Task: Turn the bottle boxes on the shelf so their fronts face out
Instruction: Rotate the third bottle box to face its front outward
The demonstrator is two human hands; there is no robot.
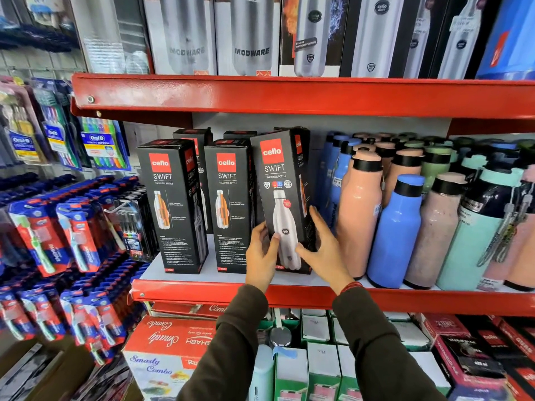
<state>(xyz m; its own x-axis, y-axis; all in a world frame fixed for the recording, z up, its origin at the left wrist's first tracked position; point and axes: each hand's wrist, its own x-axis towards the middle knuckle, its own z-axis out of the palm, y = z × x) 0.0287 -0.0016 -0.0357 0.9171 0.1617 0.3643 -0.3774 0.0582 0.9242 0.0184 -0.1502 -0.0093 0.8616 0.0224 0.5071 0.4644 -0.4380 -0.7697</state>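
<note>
Three black Cello Swift bottle boxes stand in the front row of the red shelf. The right box shows a large white bottle picture toward me and is tilted slightly. My left hand grips its lower left edge, thumb across the face. My right hand presses its lower right side, fingers spread. The middle box and the left box show a small orange bottle and fine print. More black boxes stand behind them.
Loose bottles, peach, blue and mint, crowd the shelf right beside the held box. Toothbrush packs hang at the left. Boxed flasks fill the shelf above, cartons the one below.
</note>
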